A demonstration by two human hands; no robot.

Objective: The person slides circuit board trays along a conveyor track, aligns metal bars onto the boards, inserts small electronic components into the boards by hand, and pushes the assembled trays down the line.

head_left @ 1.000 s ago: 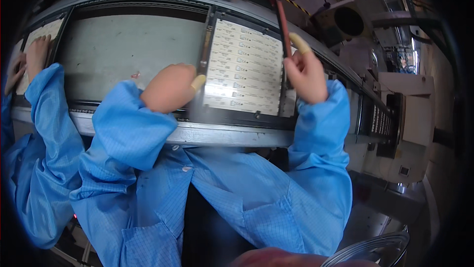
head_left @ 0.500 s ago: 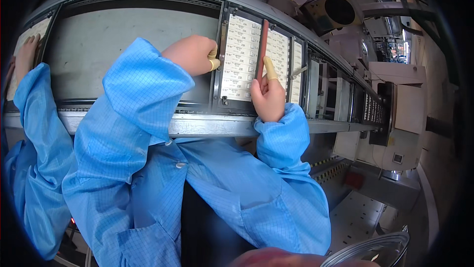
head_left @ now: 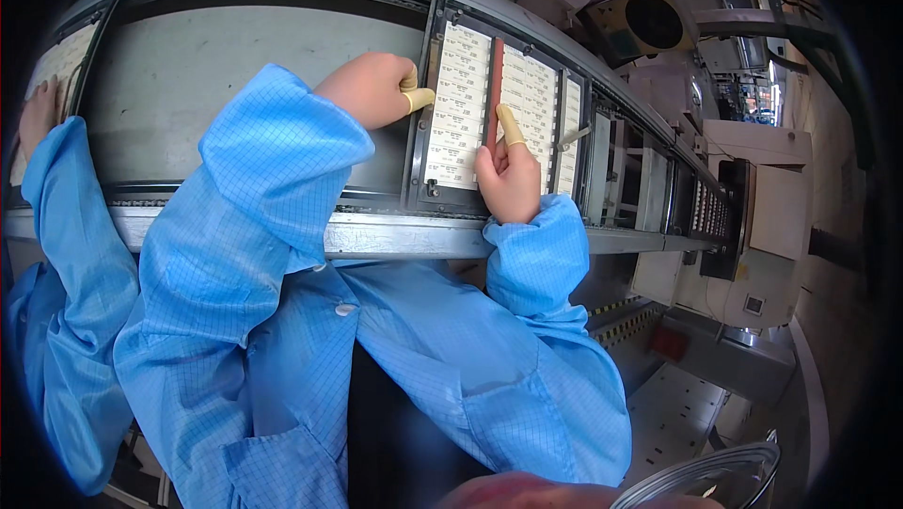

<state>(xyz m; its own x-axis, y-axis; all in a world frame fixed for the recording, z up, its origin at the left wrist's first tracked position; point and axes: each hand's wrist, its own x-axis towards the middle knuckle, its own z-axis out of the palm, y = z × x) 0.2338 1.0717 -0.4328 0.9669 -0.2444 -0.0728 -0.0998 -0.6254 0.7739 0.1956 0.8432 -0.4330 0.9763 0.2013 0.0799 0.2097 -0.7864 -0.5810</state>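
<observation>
A white panel of small circuit boards lies in a dark carrier frame on a conveyor rail. My left hand, with yellow finger cots, rests on the frame's left edge. My right hand holds a thin red-brown strip upright over the middle of the panel, one finger pressed along it. Both arms wear blue sleeves.
Another person's blue sleeve and hand reach onto another white panel at the far left. A grey conveyor bed spans between. More carriers and a machine with a fan stand to the right. A metal rail runs along the front.
The view has swung so the panel sits further right. My right hand has brought the red-brown strip down from the panel's right edge onto its middle. My left hand stays at the left edge.
</observation>
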